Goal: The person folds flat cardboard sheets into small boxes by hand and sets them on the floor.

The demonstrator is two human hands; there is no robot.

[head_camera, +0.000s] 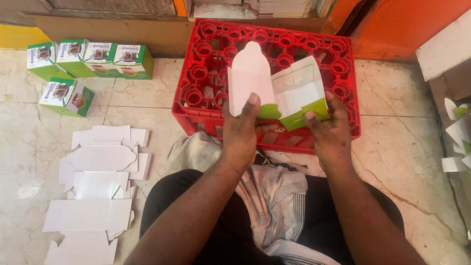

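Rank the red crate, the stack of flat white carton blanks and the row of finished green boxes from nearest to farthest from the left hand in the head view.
1. Red crate: just behind the left hand.
2. Stack of flat white carton blanks: on the floor to the left.
3. Row of finished green boxes: far left, by the wall.

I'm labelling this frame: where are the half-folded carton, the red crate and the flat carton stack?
Carton [294, 91]: head view, its white inner panel.
Red crate [206, 73]: head view, its ringed top.
Flat stack [100, 159]: head view, topmost white blank.
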